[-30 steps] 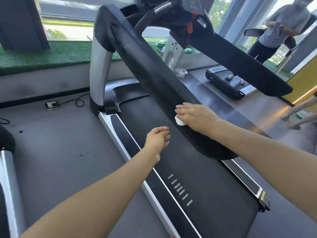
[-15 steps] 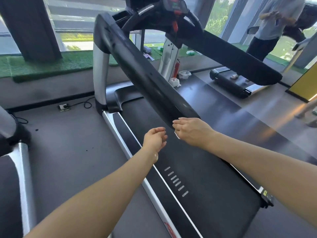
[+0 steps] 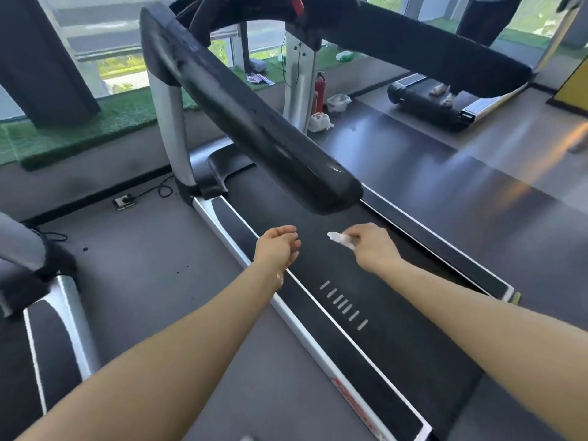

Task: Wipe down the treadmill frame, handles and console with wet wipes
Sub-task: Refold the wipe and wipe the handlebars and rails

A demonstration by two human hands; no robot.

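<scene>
Treadmill [image 3: 366,313]: fills the centre of the frame; dark belt running from upper middle to lower right, silver side rails either edge.

Left handrail [image 3: 254,122]: long black padded arm, slanting from upper left down to centre, its rounded end just above both hands. Surface glossy; whether wet, cannot tell.

Far handrail [image 3: 429,49]: black, upper right, running toward the right edge.

Console: top edge, mostly cropped.

Right hand [image 3: 372,246]: centre, over the belt, apart from the handrail end; fingers pinch the wipe.

Left hand [image 3: 276,246]: just left of it, over the belt's left edge, fingers loosely curled, holding nothing.

Wet wipe [image 3: 340,239]: small white wad, protruding left from the right hand's fingers.

Step, judged: between surfaces, wipe off the rail.

Next move, judged: carry the wipe to an unwiped part, perhaps the far handrail or console, pressing flat along it.
</scene>
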